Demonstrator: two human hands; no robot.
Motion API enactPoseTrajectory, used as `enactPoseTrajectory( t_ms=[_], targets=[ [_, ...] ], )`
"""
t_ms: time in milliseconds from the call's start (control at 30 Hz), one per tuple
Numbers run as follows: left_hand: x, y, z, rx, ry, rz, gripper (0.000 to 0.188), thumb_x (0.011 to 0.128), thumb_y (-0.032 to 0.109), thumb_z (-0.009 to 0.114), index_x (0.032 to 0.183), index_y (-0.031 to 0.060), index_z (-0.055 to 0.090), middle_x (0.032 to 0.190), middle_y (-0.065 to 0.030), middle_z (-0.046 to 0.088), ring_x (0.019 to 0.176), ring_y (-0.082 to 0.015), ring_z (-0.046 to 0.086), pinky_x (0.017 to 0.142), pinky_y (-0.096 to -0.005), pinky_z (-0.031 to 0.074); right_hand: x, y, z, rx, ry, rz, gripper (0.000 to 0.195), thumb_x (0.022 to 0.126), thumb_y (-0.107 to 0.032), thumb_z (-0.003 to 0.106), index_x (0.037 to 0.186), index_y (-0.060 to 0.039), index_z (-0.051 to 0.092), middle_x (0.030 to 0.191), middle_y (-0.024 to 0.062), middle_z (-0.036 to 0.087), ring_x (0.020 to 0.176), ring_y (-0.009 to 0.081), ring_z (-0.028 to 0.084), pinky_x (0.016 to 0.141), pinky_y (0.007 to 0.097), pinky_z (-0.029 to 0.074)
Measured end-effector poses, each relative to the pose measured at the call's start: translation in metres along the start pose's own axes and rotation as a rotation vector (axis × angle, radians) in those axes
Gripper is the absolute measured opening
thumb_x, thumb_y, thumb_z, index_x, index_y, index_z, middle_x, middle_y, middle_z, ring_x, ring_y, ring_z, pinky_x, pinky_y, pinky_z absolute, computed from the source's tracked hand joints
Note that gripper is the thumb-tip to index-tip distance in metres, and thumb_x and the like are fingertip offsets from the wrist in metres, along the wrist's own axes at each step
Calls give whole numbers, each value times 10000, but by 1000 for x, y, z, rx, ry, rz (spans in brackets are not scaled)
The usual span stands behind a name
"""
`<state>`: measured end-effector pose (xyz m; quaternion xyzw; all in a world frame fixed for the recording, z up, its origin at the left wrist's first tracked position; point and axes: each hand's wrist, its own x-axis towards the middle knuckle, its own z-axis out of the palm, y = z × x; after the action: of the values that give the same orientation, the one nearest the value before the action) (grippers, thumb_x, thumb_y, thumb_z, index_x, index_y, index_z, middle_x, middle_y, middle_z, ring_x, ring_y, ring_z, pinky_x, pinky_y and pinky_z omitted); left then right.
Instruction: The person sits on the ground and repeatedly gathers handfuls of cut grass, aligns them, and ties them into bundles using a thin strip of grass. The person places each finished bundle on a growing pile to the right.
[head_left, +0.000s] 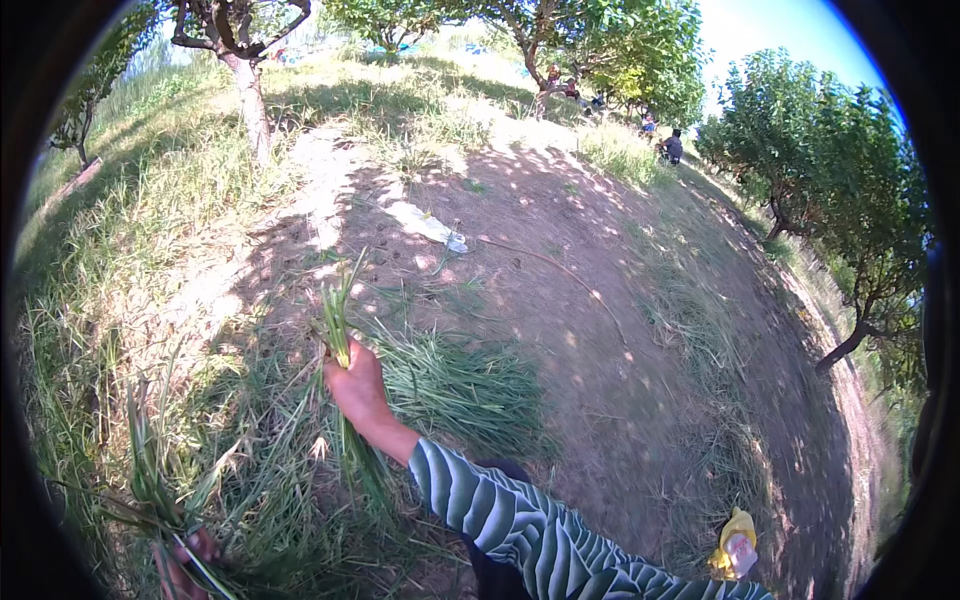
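My right hand (363, 386) is closed around a bunch of long green grass (337, 319). The stalk ends stick up above the fist, and the blades hang down below it. At the lower left, my left hand (186, 562) grips another tuft of grass (154, 487), with the fingers partly hidden by blades and shadow. Beyond my right wrist lies a heap of cut grass (465, 390) on the soil. Loose and standing grass (277, 480) fills the ground between the two hands.
A white plastic sack (427, 226) and a long thin stick (559, 266) lie on the bare soil (600, 405) ahead. A yellow bag (735, 544) sits at the lower right. Trees stand around, one with a pale trunk (251, 105). Several people sit far off, including a person (672, 147).
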<state>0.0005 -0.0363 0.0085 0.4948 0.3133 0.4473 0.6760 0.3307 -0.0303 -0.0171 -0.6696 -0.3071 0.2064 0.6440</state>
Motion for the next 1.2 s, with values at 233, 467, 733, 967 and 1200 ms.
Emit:
enactPoseTrajectory(
  t_ms=[233,467,733,967,1200],
  targets=[
    [-19,57,61,-96,239,-117,393,814,231,569,1159,73,465,659,5,383,596,-109,402,522,-245,351,-8,3,12,-214,53,-259,359,773,-33,534,1129,-9,574,728,92,610,608,172,556,572,335,440],
    [-33,33,19,91,-99,197,372,801,234,582,1118,67,479,667,5,398,592,-114,403,539,-250,341,-8,9,19,-266,-31,-271,334,771,-40,548,1100,6,580,827,159,634,674,255,594,631,395,464],
    [-24,20,-142,-378,-28,115,235,871,229,540,990,29,503,693,24,386,598,-94,372,550,-237,343,39,4,-9,-60,194,-10,110,778,36,516,885,9,521,695,105,542,562,211,537,503,363,434],
    [-21,16,-211,-358,355,140,594,788,227,707,1277,27,437,798,44,548,664,-89,498,627,-248,431,59,15,-62,660,215,168,208,830,68,459,997,-19,369,769,94,468,514,139,467,416,276,380],
    [-8,14,-129,-168,469,2,381,765,168,696,1062,-1,528,718,-16,534,591,-126,518,554,-275,466,37,2,-17,676,-3,239,121,835,59,460,947,17,475,770,77,504,554,135,477,456,272,390]
  ],
)
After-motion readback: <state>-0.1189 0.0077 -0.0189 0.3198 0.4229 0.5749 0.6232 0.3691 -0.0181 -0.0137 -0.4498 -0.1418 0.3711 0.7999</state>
